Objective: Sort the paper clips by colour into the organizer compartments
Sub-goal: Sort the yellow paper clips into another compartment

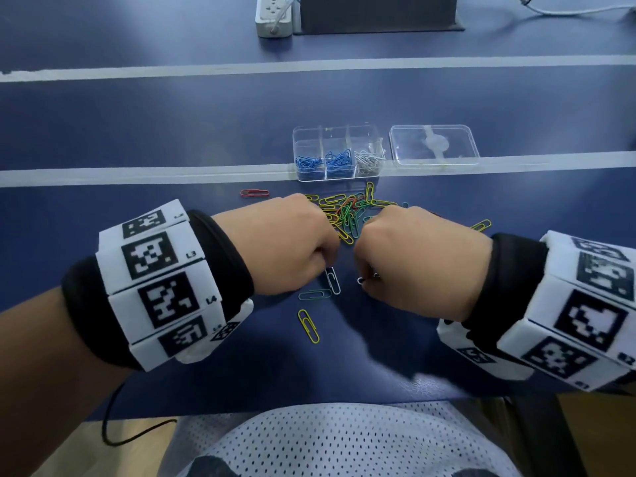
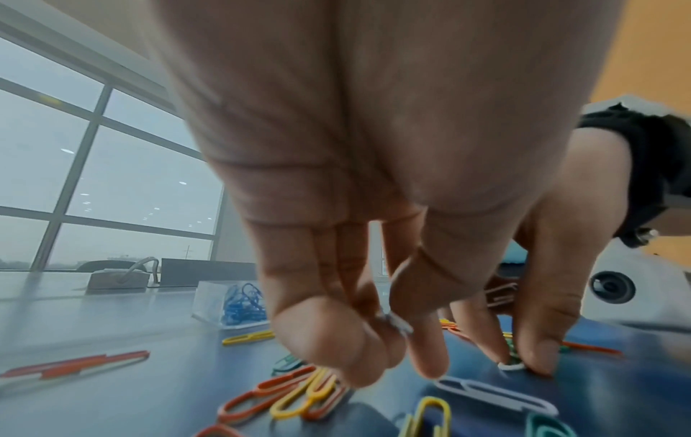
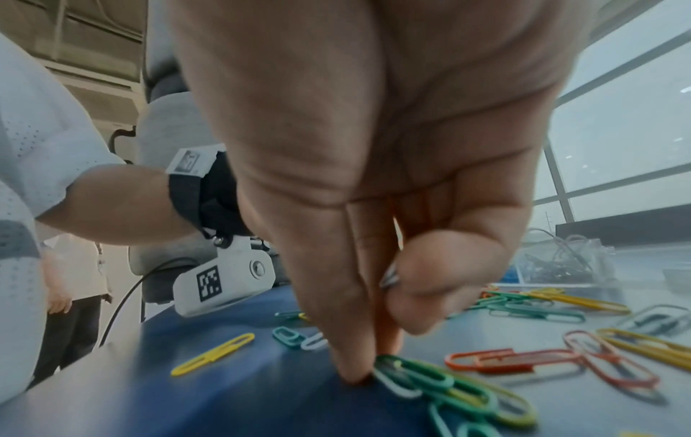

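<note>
A clear organizer stands on the blue table; its front compartments hold blue clips and white clips. A mixed pile of paper clips lies in front of it. My left hand hovers low over the pile's near edge, thumb and curled fingers pinching a white clip. Another white clip lies just below it. My right hand pinches white clips under the thumb, while its fingertips press the table beside a white clip tucked under green ones.
The organizer's clear lid lies to its right. Stray clips lie apart: red, green and yellow. A power strip and a dark box sit at the far edge. A person stands beyond the table's near-left corner.
</note>
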Action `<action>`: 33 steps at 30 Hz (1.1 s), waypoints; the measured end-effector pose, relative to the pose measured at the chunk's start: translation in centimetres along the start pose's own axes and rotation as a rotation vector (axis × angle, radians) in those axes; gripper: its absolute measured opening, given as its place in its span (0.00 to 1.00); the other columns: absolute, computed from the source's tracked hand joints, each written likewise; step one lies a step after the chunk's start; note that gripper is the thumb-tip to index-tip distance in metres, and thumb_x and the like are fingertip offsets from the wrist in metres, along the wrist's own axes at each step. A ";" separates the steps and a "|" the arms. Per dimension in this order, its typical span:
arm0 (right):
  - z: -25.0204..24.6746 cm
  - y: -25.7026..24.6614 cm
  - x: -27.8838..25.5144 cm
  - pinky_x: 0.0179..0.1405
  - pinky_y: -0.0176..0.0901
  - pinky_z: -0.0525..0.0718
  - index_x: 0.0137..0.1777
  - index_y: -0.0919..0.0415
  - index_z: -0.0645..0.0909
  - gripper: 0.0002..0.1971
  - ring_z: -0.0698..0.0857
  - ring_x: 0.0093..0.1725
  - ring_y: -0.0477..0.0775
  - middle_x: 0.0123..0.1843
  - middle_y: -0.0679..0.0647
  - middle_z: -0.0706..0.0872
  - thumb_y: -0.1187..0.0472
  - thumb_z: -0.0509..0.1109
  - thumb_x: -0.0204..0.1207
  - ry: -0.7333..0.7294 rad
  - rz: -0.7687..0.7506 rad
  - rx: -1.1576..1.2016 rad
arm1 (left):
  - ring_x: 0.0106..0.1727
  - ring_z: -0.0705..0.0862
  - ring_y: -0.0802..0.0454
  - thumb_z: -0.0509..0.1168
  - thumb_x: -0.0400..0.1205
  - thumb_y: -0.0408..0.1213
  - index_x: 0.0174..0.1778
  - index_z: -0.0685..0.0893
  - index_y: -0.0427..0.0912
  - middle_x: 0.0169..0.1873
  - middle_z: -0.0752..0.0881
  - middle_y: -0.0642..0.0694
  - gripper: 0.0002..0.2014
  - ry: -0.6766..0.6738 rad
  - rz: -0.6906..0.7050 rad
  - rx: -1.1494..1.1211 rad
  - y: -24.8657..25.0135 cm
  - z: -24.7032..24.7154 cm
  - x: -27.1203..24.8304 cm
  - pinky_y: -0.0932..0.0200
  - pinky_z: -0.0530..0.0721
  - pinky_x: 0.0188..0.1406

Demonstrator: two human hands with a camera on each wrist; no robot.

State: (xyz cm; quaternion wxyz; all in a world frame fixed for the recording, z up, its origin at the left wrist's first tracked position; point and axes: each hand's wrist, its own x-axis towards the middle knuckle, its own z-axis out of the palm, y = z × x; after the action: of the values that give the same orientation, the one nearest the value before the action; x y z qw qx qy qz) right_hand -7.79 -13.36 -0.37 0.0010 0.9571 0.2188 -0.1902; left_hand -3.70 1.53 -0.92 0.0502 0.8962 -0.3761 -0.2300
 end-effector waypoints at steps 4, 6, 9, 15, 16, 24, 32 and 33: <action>-0.2 0.4 0.2 0.37 0.43 0.73 0.31 0.59 0.72 0.12 0.72 0.37 0.60 0.28 0.52 0.70 0.55 0.64 0.72 0.009 0.042 0.071 | 0.42 0.78 0.46 0.54 0.74 0.48 0.42 0.87 0.47 0.39 0.84 0.48 0.17 -0.029 0.034 0.117 0.4 0.2 0.4 0.50 0.83 0.53; -0.4 1.0 0.3 0.41 0.45 0.82 0.37 0.59 0.83 0.09 0.79 0.37 0.61 0.32 0.56 0.83 0.55 0.66 0.69 0.044 0.045 0.177 | 0.47 0.79 0.46 0.61 0.77 0.51 0.44 0.86 0.46 0.42 0.81 0.48 0.14 -0.075 0.038 0.215 0.7 0.2 0.7 0.51 0.81 0.54; -0.7 2.2 0.5 0.37 0.41 0.81 0.37 0.55 0.86 0.07 0.80 0.32 0.51 0.32 0.51 0.86 0.57 0.67 0.69 0.065 0.082 0.296 | 0.56 0.81 0.43 0.64 0.77 0.50 0.51 0.85 0.47 0.52 0.81 0.47 0.14 -0.087 0.037 0.243 1.1 0.3 1.2 0.46 0.83 0.55; -1.6 4.1 1.0 0.28 0.33 0.77 0.29 0.49 0.80 0.07 0.79 0.25 0.42 0.24 0.48 0.85 0.57 0.68 0.68 0.065 0.196 0.486 | 0.55 0.83 0.39 0.59 0.77 0.38 0.49 0.83 0.42 0.53 0.81 0.44 0.10 -0.059 0.024 0.229 1.8 0.6 1.9 0.44 0.84 0.54; -1.6 4.3 1.0 0.29 0.34 0.79 0.29 0.49 0.81 0.07 0.80 0.25 0.42 0.24 0.49 0.86 0.57 0.68 0.67 0.063 0.205 0.502 | 0.56 0.82 0.40 0.59 0.77 0.40 0.51 0.83 0.42 0.54 0.81 0.45 0.12 -0.054 0.019 0.224 2.0 0.5 1.9 0.45 0.84 0.55; -1.8 4.9 1.5 0.25 0.29 0.77 0.29 0.48 0.80 0.08 0.80 0.20 0.37 0.25 0.50 0.87 0.58 0.69 0.68 0.076 0.204 0.501 | 0.57 0.82 0.41 0.61 0.81 0.45 0.51 0.82 0.45 0.54 0.79 0.47 0.10 -0.136 0.139 0.393 2.9 0.5 2.4 0.49 0.81 0.46; -3.7 6.1 3.7 0.47 0.41 0.88 0.43 0.55 0.89 0.10 0.87 0.28 0.45 0.33 0.56 0.91 0.64 0.65 0.70 0.223 0.269 0.604 | 0.50 0.83 0.38 0.57 0.76 0.39 0.36 0.68 0.46 0.46 0.81 0.44 0.05 -0.052 0.121 0.309 3.4 0.3 3.3 0.52 0.80 0.41; -4.0 6.4 4.1 0.49 0.42 0.88 0.43 0.56 0.89 0.11 0.88 0.31 0.49 0.33 0.57 0.90 0.65 0.65 0.70 0.242 0.289 0.632 | 0.48 0.83 0.37 0.58 0.75 0.39 0.35 0.69 0.47 0.44 0.82 0.43 0.05 -0.022 0.097 0.252 3.2 -0.2 3.6 0.52 0.83 0.44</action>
State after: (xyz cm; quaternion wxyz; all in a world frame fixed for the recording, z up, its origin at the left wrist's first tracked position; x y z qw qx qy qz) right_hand -0.26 -17.09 1.33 -0.2935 0.9468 0.0103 -0.1317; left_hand -3.47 -3.23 -1.26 -0.0558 0.8736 -0.4454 -0.1882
